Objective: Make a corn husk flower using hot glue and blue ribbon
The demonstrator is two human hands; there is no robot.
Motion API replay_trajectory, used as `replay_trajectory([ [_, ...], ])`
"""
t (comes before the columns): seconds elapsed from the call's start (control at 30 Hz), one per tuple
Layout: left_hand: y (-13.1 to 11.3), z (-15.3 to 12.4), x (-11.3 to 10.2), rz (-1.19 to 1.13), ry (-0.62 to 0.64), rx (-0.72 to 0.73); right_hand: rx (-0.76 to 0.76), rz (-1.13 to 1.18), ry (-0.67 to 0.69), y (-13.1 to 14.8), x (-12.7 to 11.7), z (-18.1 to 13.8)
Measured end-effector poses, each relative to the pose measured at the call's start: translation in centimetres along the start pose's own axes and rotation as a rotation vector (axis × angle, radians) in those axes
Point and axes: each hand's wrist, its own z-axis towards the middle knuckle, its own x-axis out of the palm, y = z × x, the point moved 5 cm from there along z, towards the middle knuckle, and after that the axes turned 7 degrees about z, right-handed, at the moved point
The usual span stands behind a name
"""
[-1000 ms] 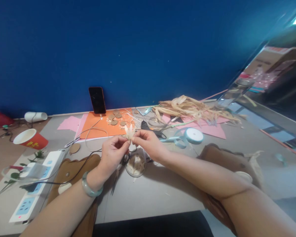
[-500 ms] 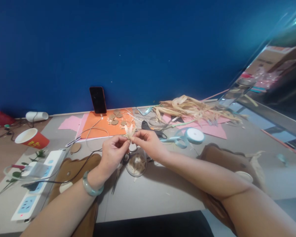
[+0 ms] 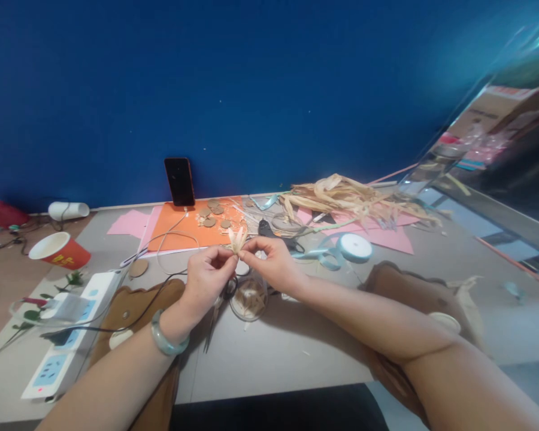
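Observation:
Both of my hands pinch a small pale husk flower (image 3: 237,240) held above the grey table (image 3: 278,353). My left hand (image 3: 205,280), with a jade bangle on its wrist, grips the flower's base from the left. My right hand (image 3: 272,261) pinches it from the right, fingers closed. Just below the hands stands a clear cup (image 3: 248,297) with husk pieces inside. Scissors (image 3: 215,314) lie beside the cup, partly hidden by my left hand.
A pile of dried husks (image 3: 350,200) lies at the back right on pink paper. An orange sheet (image 3: 188,230) with brown discs, a leaning phone (image 3: 179,181), a ribbon spool (image 3: 353,246), a red paper cup (image 3: 58,250) and a power strip (image 3: 67,335) are around. Brown pads (image 3: 130,305) flank my arms.

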Motion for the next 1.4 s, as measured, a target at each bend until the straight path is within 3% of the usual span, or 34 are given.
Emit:
replay_trajectory([
  [0.83, 0.03, -0.26, 0.07, 0.036, -0.014, 0.08, 0.031, 0.029, 0.012, -0.07, 0.0, -0.17],
  [1.4, -0.08, -0.27, 0.06, 0.045, -0.007, 0.057, 0.028, 0.024, 0.025, -0.05, 0.05, -0.15],
])
